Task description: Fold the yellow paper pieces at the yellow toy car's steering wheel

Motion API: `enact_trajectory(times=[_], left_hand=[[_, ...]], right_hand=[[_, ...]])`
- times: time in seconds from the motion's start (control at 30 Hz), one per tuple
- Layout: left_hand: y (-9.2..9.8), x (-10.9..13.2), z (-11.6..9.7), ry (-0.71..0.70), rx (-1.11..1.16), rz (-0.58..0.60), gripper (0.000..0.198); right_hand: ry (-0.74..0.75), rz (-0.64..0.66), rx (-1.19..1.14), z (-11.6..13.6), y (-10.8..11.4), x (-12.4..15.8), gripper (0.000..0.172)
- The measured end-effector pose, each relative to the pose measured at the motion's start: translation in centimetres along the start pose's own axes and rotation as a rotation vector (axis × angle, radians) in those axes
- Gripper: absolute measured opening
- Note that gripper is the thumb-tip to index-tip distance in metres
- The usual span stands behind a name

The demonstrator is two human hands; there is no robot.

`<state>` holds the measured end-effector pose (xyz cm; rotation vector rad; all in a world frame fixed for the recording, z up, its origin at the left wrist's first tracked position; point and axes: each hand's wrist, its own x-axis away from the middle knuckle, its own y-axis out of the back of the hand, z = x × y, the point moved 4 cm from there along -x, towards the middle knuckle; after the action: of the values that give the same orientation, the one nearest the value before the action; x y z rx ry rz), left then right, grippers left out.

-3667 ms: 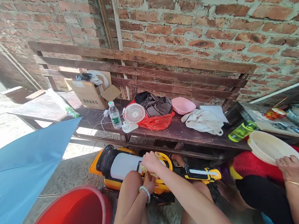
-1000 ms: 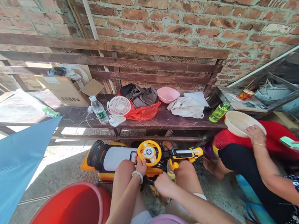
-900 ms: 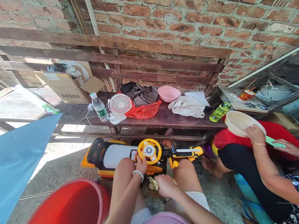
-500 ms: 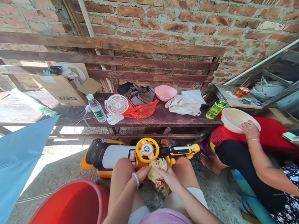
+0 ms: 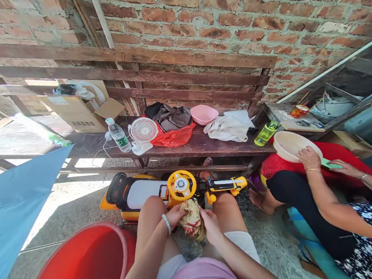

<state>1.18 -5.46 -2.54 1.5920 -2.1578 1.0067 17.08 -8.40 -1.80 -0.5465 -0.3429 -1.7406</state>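
A cream, stringy bundle (image 5: pixel 190 219) with red streaks hangs between my knees; its exact kind I cannot make out. My left hand (image 5: pixel 176 215), with a pale bead bracelet at the wrist, is closed on its left side. On the opposite side my right hand (image 5: pixel 210 224) pinches at the bundle's edge, thumb and fingers together. Just beyond the hands stands a yellow, black and white ride-on toy (image 5: pixel 145 193) with a yellow steering wheel (image 5: pixel 181 185).
A large red tub (image 5: pixel 76 270) stands at my left, below a blue canopy (image 5: pixel 22 206). Along the bench are a bottle (image 5: pixel 119 135), a fan (image 5: pixel 143 130), a pink basin (image 5: pixel 204 114) and cloths. At right, a seated person holds a cream basin (image 5: pixel 292 146) and a green object (image 5: pixel 330 164).
The bundle has been turned, and my right hand has shifted from its front to its right edge. The other person's green object has moved left to the cream basin's rim.
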Motion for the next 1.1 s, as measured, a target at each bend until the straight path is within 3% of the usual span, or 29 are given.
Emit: enact_trajectory(times=[0.17, 0.3, 0.4, 0.53, 0.63, 0.77, 0.97, 1.03, 1.1], left_hand=[[0.4, 0.0, -0.3, -0.016, 0.050, 0.026, 0.061], [0.9, 0.3, -0.6, -0.045, 0.134, -0.008, 0.060], [1.2, 1.0, -1.1, -0.067, 0.239, -0.027, 0.055], [0.7, 2.0, -2.1, -0.100, 0.356, 0.053, 0.053], [-0.2, 2.5, -2.6, -0.103, 0.457, 0.100, 0.054], [-2.2, 2.9, -2.4, -0.056, 0.565, 0.098, 0.053], [-6.6, 3.5, -0.8, 0.055, 0.605, 0.121, 0.051], [-7.7, 3.4, -0.3, 0.067, 0.628, 0.086, 0.047], [-8.3, 3.1, 0.0, 0.074, 0.646, 0.044, 0.041]], right_hand=[[0.224, -0.036, 0.247, 2.7, 0.8, 1.1, 0.062], [0.346, 0.016, 0.376, 4.8, 0.7, 2.0, 0.056], [0.335, 0.058, 0.322, 4.6, 0.7, 1.7, 0.054], [0.232, 0.067, 0.210, 3.6, 1.0, 0.6, 0.047], [0.235, 0.157, 0.076, 4.3, 0.6, 0.4, 0.049], [0.110, 0.431, -0.214, 6.0, -0.3, 1.1, 0.059], [0.170, 0.650, -0.091, 8.1, 1.2, 2.6, 0.092], [0.139, 0.710, -0.092, 8.0, 1.6, 3.4, 0.095], [0.116, 0.660, -0.085, 7.4, 2.0, 4.2, 0.090]])
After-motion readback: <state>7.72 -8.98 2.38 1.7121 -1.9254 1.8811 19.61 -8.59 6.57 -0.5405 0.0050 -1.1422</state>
